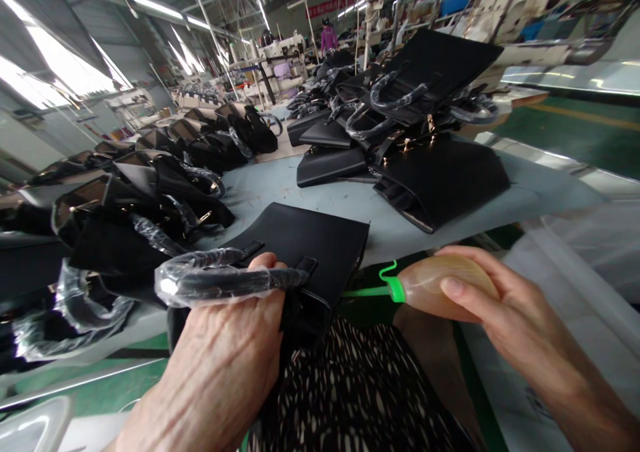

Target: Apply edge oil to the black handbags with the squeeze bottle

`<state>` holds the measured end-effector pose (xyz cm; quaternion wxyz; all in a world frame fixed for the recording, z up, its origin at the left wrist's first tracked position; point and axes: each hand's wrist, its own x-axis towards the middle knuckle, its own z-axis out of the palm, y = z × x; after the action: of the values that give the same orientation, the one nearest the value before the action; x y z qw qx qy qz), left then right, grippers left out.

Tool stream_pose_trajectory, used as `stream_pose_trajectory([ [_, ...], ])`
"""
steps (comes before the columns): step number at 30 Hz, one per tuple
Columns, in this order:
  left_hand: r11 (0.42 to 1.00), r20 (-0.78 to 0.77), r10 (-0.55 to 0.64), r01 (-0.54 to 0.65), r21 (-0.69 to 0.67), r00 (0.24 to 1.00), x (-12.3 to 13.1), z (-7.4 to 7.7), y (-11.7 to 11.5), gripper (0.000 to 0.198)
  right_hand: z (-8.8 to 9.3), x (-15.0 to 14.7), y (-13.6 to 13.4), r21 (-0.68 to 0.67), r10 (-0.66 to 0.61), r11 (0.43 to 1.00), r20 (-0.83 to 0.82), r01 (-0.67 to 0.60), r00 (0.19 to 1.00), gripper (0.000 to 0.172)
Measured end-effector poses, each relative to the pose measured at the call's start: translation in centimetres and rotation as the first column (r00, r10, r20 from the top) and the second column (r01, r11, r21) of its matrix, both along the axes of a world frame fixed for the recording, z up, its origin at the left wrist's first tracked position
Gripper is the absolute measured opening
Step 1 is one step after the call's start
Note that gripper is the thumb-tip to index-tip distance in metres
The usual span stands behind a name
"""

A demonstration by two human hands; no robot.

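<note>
A black handbag (310, 239) lies at the near edge of the table, its carrying handle (225, 282) wrapped in clear plastic. My left hand (240, 332) grips the bag beneath that handle; most of its fingers are hidden behind the handle and the bag. In my right hand (500, 299) is a squeeze bottle (440, 285) of amber liquid, with a green cap and a thin green spout. The bottle is held sideways, and its spout points left to the bag's side edge. Whether the tip touches the bag I cannot tell.
More black handbags (145, 199) with wrapped handles crowd the table's left side. Another heap of handbags (425, 139) stands at the back right on the grey tabletop (265, 185). White plastic sheeting (575, 259) hangs at the right. A person in purple (329, 37) is far back.
</note>
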<state>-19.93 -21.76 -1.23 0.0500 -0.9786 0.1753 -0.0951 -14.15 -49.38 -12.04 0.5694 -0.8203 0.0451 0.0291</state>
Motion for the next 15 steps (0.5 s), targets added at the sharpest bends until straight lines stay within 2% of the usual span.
stream_pose_trajectory([
  [2, 1.0, -0.005, 0.02, -0.02, -0.005, 1.0, -0.12, 0.03, 0.02, 0.049, 0.01, -0.18, 0.0, -0.001, -0.01, 1.0, -0.01, 0.01, 1.0, 0.046],
  [8, 0.994, -0.152, 0.096, -0.104, -0.041, 0.984, -0.04, 0.68, -0.38, 0.05, -0.59, -0.59, 0.02, 0.044, 0.018, 0.999, -0.02, -0.017, 1.0, 0.046],
  [15, 0.998, -0.079, 0.05, -0.053, -0.034, 0.996, -0.02, 0.94, -0.42, 0.043, -0.77, -0.93, 0.53, 0.141, 0.032, 0.99, -0.038, -0.026, 0.999, 0.046],
])
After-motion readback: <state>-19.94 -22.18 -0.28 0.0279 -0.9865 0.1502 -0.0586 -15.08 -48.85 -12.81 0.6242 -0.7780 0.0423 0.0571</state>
